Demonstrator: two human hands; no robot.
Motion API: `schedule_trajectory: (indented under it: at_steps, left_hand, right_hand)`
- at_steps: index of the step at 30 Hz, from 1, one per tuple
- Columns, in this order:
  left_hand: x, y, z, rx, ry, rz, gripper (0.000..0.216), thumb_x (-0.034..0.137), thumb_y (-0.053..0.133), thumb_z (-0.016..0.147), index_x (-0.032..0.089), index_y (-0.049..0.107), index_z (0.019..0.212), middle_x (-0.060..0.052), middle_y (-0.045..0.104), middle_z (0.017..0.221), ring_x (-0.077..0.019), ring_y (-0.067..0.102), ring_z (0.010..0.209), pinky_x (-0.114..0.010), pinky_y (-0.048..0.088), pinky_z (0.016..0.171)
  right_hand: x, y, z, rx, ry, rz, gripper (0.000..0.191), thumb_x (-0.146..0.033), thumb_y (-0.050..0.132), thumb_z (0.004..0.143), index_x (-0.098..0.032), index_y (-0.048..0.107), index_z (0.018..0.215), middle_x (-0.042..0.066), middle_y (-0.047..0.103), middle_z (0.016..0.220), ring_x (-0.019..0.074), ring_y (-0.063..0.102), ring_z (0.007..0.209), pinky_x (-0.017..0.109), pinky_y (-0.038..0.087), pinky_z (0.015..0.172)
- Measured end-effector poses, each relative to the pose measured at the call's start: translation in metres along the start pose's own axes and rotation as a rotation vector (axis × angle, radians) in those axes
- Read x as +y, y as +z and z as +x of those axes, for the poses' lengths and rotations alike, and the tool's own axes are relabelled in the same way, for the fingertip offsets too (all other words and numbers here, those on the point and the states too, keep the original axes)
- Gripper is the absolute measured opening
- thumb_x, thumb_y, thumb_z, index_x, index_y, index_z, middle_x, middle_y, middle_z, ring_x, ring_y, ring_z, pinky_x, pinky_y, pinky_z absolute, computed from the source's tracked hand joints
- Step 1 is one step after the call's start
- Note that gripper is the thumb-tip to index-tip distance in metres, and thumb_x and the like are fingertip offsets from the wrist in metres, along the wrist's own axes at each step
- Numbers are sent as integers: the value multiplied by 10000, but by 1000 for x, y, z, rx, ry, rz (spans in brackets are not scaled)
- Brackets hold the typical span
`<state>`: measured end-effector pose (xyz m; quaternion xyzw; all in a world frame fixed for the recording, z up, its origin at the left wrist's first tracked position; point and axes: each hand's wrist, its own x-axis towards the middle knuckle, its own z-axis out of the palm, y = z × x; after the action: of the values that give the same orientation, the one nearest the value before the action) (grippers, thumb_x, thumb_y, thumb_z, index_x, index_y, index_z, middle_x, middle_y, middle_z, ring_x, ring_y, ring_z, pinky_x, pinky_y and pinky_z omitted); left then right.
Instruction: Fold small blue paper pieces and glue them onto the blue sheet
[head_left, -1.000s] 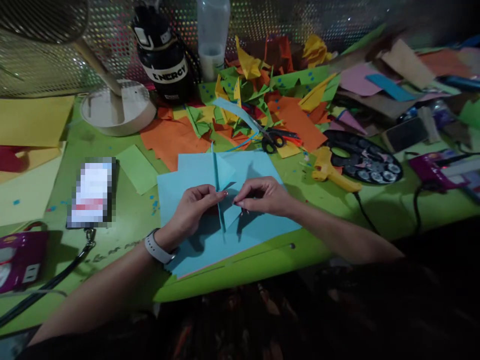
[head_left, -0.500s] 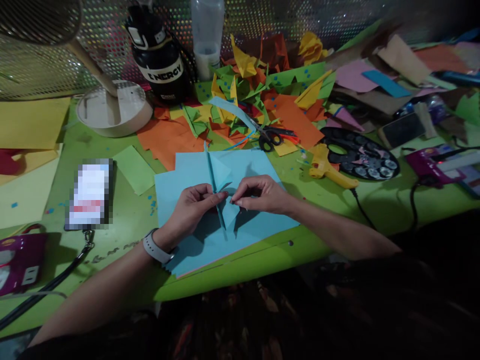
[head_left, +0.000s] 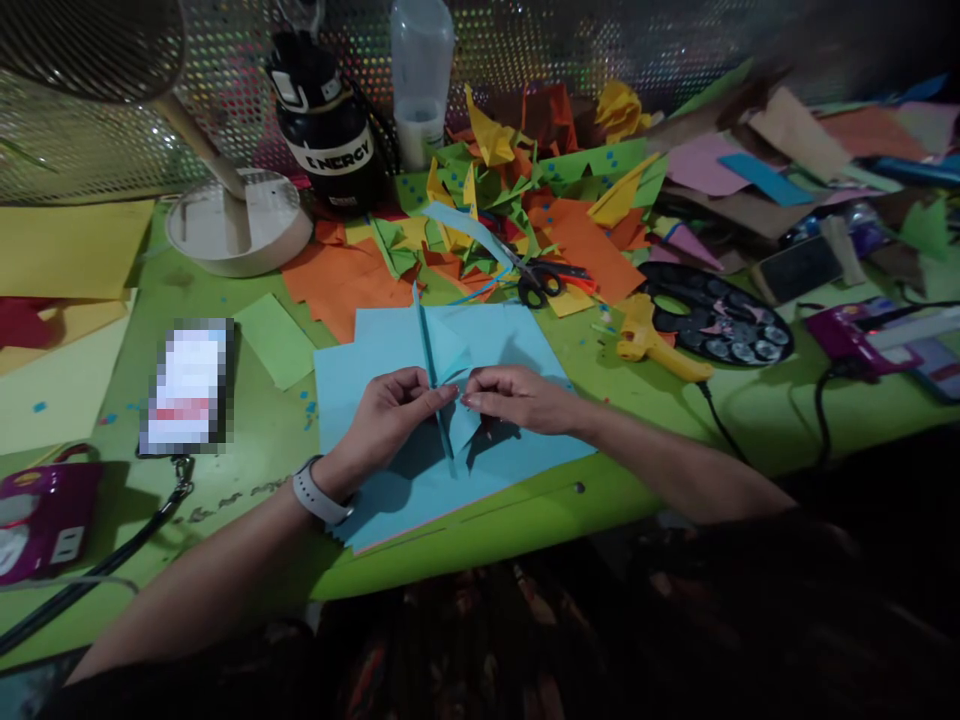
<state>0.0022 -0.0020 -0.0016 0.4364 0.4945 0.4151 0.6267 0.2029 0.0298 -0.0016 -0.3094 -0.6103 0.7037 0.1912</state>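
A folded piece of light-blue paper (head_left: pixel 444 345), with a long narrow crease and triangular flaps, is held upright between my hands. My left hand (head_left: pixel 397 410), with a pale watch on its wrist, is closed on it, thumb and fingers pinching near the middle fold. From the other side my right hand (head_left: pixel 521 398) pinches at the paper's right flap; its fingertips almost meet my left thumb. Just what lies between the right fingertips is too small to see clearly. Beneath both hands lies a stack of light-blue sheets (head_left: pixel 345 365).
Behind the stack are scissors (head_left: pixel 538 283) and a heap of orange, green and yellow paper scraps (head_left: pixel 487 210). A yellow glue gun (head_left: pixel 660 345) and a black palette (head_left: pixel 720 320) lie right. Left are a phone (head_left: pixel 186 390), a black bottle (head_left: pixel 326 135) and a fan base (head_left: pixel 240 225).
My right fingers have lowered and flattened towards the paper, their tips pressed closer to the fold. My left hand keeps its pinch. The whole view has shifted slightly.
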Motion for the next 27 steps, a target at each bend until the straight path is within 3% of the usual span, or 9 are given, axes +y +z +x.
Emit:
schedule_trajectory:
  at_steps: [5, 10, 14, 18, 22, 27]
  left_hand:
    - [3, 1, 0, -9, -43, -18, 366, 367, 863, 639, 155, 564, 624, 49, 499, 524, -56, 397, 494, -197, 296, 479]
    - [7, -2, 1, -40, -98, -53, 348, 355, 856, 651, 159, 570, 622, 51, 517, 533, -52, 416, 492, -189, 334, 485]
    - [8, -5, 2, -138, -157, -8, 291, 340, 852, 658, 151, 633, 691, 4, 646, 666, -87, 550, 578, -215, 438, 566]
    - [9, -2, -1, -158, -205, -55, 307, 294, 862, 648, 151, 682, 852, -20, 709, 796, -119, 644, 692, -240, 516, 685]
    - [8, 2, -3, -138, -230, -143, 346, 275, 868, 653, 165, 674, 917, -5, 723, 849, -116, 676, 737, -242, 549, 752]
    - [8, 0, -1, -83, -210, -152, 289, 309, 869, 654, 151, 670, 793, -10, 723, 729, -100, 658, 628, -209, 537, 659]
  right_hand:
    - [0, -1, 0, -9, -18, -45, 222, -384, 595, 900, -173, 561, 837, -41, 500, 678, 71, 501, 606, 236, 415, 582]
    - [1, 0, -1, 3, -15, -33, 256, -414, 612, 889, -192, 542, 782, -32, 528, 671, 85, 554, 610, 243, 456, 585]
    - [-2, 0, -2, 10, -7, -28, 265, -431, 626, 879, -195, 553, 785, -38, 535, 644, 91, 569, 576, 243, 459, 559]
    - [1, 3, 1, 220, -58, -5, 277, -453, 613, 892, -197, 584, 791, -47, 536, 611, 79, 499, 531, 236, 396, 520]
    - [8, 6, 4, 423, -102, 62, 266, -461, 691, 828, -197, 711, 854, -50, 536, 615, 78, 431, 555, 246, 333, 529]
    - [8, 5, 4, 483, -65, 209, 237, -421, 786, 722, -205, 769, 820, -33, 588, 680, 81, 416, 590, 259, 333, 564]
